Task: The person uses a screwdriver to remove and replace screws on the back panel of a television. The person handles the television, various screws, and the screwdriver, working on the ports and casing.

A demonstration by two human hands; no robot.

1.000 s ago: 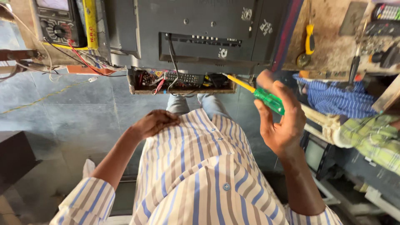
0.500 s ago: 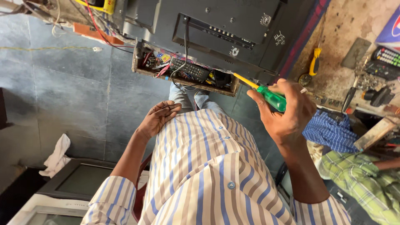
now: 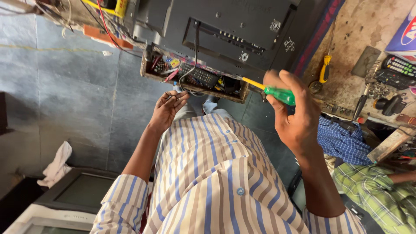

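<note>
**Inspector:** Report the right hand (image 3: 294, 117).

**Assistant:** Raised, fingers curled tight around a screwdriver (image 3: 271, 90). The handle is clear green plastic, mostly covered by the fingers; a yellow shaft section sticks out toward the upper left. The tip is slightly blurred and lies just at the edge of a wooden tray (image 3: 149, 71).

**Inspector:** What is in the tray?

**Assistant:** A dark remote control (image 3: 200, 75), loose wires and small parts. It sits below the black back panel of a television (image 3: 225, 26).

**Inspector:** The left hand (image 3: 167, 110)?

**Assistant:** Empty, fingers loosely extended and close together, resting against the striped shirt (image 3: 208, 173), just below the tray.

**Inspector:** Surroundings?

**Assistant:** A worn counter (image 3: 368, 26) to the right carries a second, yellow-handled screwdriver (image 3: 325, 68) and another remote (image 3: 401, 66). An old television set (image 3: 82, 190) stands on the floor at lower left.
</note>
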